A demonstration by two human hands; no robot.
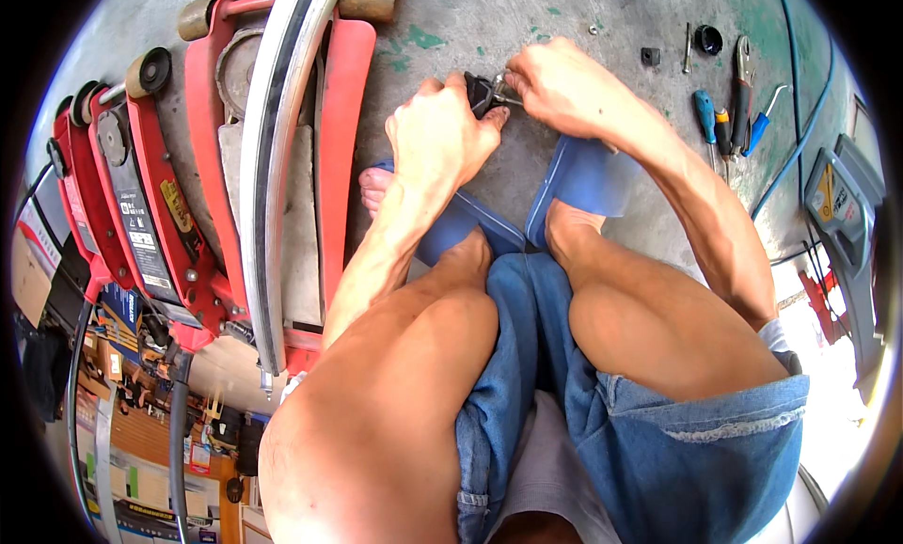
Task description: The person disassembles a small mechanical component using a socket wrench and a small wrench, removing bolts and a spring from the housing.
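Bare knees (376, 384) and denim shorts (696, 431) fill the foreground. Beyond the feet, over the concrete floor (649, 17), the left hand (440, 130) pinches a small black part (481, 94) between thumb and fingers; the right hand's (572, 88) closed fingertips pinch the metal piece (509, 93) at its right side. This looks like close fitting or loosening; the next move calls for a steady left hold and fine right-hand control.

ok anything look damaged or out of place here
A small nut-like piece lies alone on the floor beyond the right hand, apart from the tools at the right, so it looks stray. Green patches also blotch the floor, possibly worn paint.
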